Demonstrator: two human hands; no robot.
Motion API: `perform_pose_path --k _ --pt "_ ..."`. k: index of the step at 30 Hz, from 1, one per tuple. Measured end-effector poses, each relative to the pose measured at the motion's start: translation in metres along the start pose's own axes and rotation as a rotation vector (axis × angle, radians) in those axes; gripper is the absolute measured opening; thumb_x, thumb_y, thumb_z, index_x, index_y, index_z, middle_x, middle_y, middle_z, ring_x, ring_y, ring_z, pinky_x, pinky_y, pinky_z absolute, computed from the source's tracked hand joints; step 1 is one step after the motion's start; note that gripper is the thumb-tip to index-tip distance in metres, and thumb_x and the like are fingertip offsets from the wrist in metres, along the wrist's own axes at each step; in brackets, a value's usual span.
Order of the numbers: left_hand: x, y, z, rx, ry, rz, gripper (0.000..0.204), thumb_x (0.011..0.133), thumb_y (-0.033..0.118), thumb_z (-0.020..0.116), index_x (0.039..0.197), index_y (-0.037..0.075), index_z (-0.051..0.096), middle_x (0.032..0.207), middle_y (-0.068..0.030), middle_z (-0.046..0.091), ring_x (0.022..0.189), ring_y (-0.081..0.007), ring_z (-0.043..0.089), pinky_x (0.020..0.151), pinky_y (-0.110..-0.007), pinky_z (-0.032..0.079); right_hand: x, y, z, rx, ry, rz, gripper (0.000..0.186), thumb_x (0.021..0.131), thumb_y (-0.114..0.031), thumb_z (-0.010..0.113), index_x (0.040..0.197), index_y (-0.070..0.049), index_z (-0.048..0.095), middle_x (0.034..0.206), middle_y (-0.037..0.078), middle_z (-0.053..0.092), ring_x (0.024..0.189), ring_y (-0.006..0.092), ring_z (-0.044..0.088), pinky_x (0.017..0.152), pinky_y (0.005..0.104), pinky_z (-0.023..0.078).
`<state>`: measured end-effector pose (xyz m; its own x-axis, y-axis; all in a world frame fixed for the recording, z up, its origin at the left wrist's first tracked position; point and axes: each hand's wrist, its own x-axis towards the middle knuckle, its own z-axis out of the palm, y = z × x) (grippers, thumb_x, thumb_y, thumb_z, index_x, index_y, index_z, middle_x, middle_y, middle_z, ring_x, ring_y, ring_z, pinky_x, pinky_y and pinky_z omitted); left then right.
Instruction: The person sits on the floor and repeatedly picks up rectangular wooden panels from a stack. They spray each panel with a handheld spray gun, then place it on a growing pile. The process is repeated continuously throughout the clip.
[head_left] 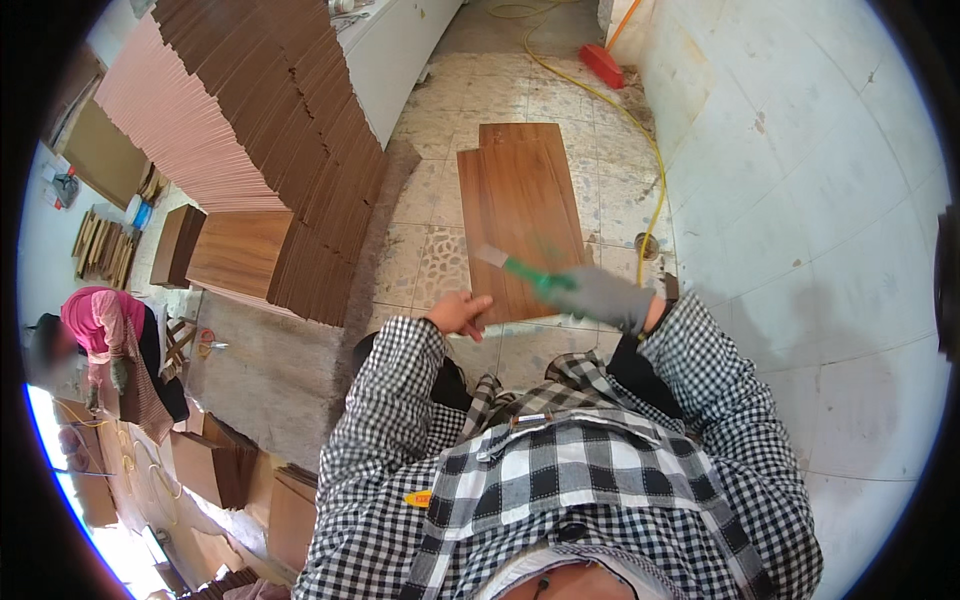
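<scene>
Two reddish-brown wood-grain boards lie stacked in front of me, the upper board (pixel 520 210) covering most of the lower board (pixel 520 132), whose far end sticks out. My left hand (pixel 460 314), bare, is closed at the upper board's near left corner, fingers bent at its edge. In a grey glove, my right hand (pixel 608 298) grips the green handle of a scraper (pixel 525 272). The scraper's flat metal blade points left over the board, slightly blurred; whether it touches the surface I cannot tell.
A tall stack of brown panels (pixel 270 90) stands at left. A yellow hose (pixel 655 160) runs along the pale right wall (pixel 800 150), near a red dustpan-like thing (pixel 602 66). At far left a person (pixel 110 340) in pink bends over beside more boards (pixel 215 460).
</scene>
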<state>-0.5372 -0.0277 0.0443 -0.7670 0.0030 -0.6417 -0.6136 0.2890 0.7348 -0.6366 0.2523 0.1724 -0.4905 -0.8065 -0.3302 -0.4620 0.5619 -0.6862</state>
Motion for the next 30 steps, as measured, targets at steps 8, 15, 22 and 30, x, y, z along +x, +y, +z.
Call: perform_pose_path --k 8,15,22,30 --pt "-0.043 0.038 0.020 -0.346 0.161 -0.077 0.066 0.103 0.043 0.051 0.150 0.002 0.032 0.146 -0.0232 0.043 0.128 -0.0358 0.050 0.100 -0.050 0.049 -0.003 0.065 -0.035 0.361 0.272 0.321 0.076 0.094 -0.069 0.050 0.112 0.003 0.067 0.070 0.007 0.060 0.066 0.0172 0.060 0.062 0.0339 0.050" --pt "0.040 0.003 0.017 -0.357 0.567 0.106 0.046 0.107 0.015 0.039 0.152 0.006 0.034 0.149 -0.0167 0.044 0.126 -0.0280 0.053 0.103 -0.038 0.046 -0.150 0.037 -0.006 0.362 0.017 0.394 0.073 0.094 -0.066 0.051 0.113 0.002 0.067 0.088 0.011 0.066 0.080 0.0196 0.062 0.074 0.0347 0.051" --pt "0.016 0.042 0.030 -0.525 0.726 0.152 0.043 0.108 0.015 0.034 0.150 0.009 0.042 0.146 -0.0136 0.051 0.129 -0.0249 0.052 0.110 -0.037 0.040 -0.198 0.059 0.013 0.581 0.282 0.512 0.055 0.099 -0.046 0.058 0.125 0.002 0.062 0.088 0.008 0.066 0.084 0.0138 0.061 0.079 0.0296 0.050" --pt "-0.019 0.024 -0.029 -1.437 -0.353 0.473 0.054 0.098 0.042 0.056 0.132 0.000 0.052 0.095 -0.0160 0.060 0.081 -0.0254 0.061 0.070 -0.036 0.054 -0.135 -0.003 0.030 0.447 0.099 -0.022 0.055 0.096 -0.036 0.063 0.137 -0.001 0.053 0.096 0.011 0.067 0.090 0.0175 0.062 0.083 0.0329 0.050"
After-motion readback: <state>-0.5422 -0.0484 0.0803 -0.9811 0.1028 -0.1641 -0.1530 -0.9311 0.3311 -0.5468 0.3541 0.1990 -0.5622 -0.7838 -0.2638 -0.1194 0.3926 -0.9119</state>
